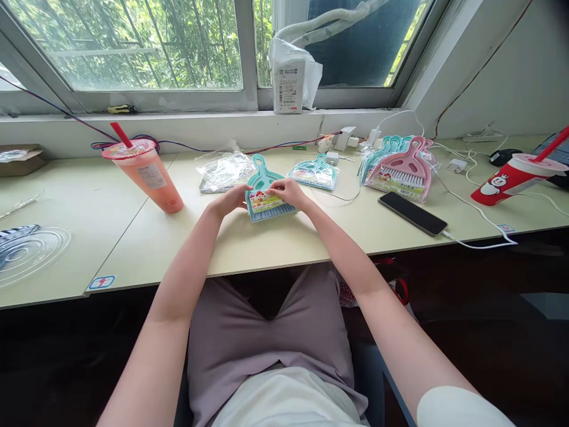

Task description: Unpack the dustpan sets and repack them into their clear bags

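Above the front part of the table, a teal mini dustpan and brush set (263,173) is tilted toward me, bristles at the bottom and a colourful label card (263,201) across its middle. My left hand (235,200) grips its left edge, thumb in front and fingers behind. The fingers of my right hand (288,193) are pinched together at the upper right of the label. Just beyond my right hand lies another teal set (315,172) in clear packaging. Clear plastic bags (229,169) are heaped behind my left hand.
Several pink and teal dustpan sets (400,169) are piled at right, behind a phone (413,213) on a white cable. A pink drink cup (144,175) stands left, a red cup (507,181) far right. Plugs and wires (344,139) run along the wall. A clear plastic lid (33,252) lies left.
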Action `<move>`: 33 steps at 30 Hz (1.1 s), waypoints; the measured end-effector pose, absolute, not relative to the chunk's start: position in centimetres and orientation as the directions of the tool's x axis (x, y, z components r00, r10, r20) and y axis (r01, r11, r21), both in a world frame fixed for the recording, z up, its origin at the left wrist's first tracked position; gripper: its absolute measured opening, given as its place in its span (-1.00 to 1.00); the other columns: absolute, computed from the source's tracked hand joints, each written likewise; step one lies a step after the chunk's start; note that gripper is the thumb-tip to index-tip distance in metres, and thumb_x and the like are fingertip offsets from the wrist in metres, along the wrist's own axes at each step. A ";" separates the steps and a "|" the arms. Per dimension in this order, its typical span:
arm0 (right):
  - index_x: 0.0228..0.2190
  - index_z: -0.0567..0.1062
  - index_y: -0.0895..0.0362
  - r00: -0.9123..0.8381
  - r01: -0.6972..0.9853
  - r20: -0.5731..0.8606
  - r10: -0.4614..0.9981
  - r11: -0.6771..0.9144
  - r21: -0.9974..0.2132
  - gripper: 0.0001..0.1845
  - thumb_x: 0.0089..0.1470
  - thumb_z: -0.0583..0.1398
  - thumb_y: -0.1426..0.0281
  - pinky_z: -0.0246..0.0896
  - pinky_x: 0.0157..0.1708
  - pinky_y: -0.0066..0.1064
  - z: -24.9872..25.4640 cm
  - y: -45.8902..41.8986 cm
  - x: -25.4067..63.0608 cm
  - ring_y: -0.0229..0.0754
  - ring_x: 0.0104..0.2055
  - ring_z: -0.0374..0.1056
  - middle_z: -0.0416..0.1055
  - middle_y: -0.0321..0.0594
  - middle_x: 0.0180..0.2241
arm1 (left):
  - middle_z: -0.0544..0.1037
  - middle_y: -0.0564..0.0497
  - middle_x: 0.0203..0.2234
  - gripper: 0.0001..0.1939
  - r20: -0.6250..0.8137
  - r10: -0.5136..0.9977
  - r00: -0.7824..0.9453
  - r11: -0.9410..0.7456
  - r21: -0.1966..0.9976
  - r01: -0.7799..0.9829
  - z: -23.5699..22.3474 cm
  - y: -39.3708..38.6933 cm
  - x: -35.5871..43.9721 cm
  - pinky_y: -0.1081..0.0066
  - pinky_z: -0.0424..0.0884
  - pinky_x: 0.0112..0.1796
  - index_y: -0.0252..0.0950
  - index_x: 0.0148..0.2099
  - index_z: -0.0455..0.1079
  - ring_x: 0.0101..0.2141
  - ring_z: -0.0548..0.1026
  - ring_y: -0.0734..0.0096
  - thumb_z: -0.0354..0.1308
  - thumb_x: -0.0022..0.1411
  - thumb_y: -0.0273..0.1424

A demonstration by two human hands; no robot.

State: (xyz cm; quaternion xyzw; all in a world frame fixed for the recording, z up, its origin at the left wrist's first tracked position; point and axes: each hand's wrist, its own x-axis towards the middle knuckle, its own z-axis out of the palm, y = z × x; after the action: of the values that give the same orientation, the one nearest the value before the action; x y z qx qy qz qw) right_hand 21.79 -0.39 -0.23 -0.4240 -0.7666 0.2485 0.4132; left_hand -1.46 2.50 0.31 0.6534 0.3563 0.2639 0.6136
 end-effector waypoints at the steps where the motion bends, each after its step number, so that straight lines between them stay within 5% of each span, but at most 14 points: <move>1: -0.47 0.60 0.20 -0.290 0.437 0.415 0.862 0.506 -0.744 -0.35 -0.03 0.24 -0.19 0.01 -0.44 -0.43 -0.2 -0.3 22.0 -0.26 -0.43 0.18 0.43 -0.22 -0.50 | 0.59 -0.08 -0.29 -0.70 -0.096 0.776 0.623 0.012 0.990 0.138 0.3 2.6 -1.6 0.34 0.50 -0.24 -0.29 -0.17 0.49 -0.19 0.58 0.17 0.14 0.20 -0.17; 12: -0.47 0.64 0.20 -0.282 0.438 0.391 0.876 0.480 -0.760 -0.47 -0.07 0.30 -0.06 0.00 -0.46 -0.43 -0.5 0.1 22.5 -0.27 -0.45 0.18 0.44 -0.24 -0.53 | 0.61 -0.11 -0.21 -0.50 -0.070 0.691 0.719 -0.085 0.981 0.177 1.0 1.8 -1.5 0.28 0.58 -0.25 -0.30 0.00 0.46 -0.19 0.61 0.17 0.39 -0.04 -0.36; 21: -0.47 0.66 0.15 -0.288 0.536 0.441 0.850 0.524 -0.661 -0.69 0.00 0.34 0.14 0.14 -0.36 -0.42 -1.2 0.0 21.8 -0.20 -0.39 0.36 0.56 -0.21 -0.47 | 0.61 -0.12 -0.25 -0.39 -0.037 0.760 0.648 -0.150 0.961 0.231 1.2 1.9 -1.3 0.20 0.59 -0.22 -0.33 0.01 0.46 -0.19 0.61 0.09 0.46 -0.13 -0.33; 33: -0.44 0.56 0.14 -0.329 0.685 0.495 0.804 0.564 -0.461 -0.78 0.08 0.36 0.25 0.08 -0.24 -0.37 -0.7 -0.8 21.3 -0.18 -0.34 0.35 0.52 -0.24 -0.42 | 0.60 -0.12 -0.22 -0.46 -0.058 0.753 0.656 -0.147 0.956 0.253 1.3 1.7 -1.4 0.19 0.58 -0.18 -0.32 0.01 0.47 -0.17 0.61 0.11 0.42 -0.07 -0.34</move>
State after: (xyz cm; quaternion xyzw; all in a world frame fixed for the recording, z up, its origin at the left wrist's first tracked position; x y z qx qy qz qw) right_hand 21.31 -0.84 -0.66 -0.4592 -0.8107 0.0842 0.3532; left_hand -1.36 1.70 1.35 0.7227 0.3479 0.2259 0.5528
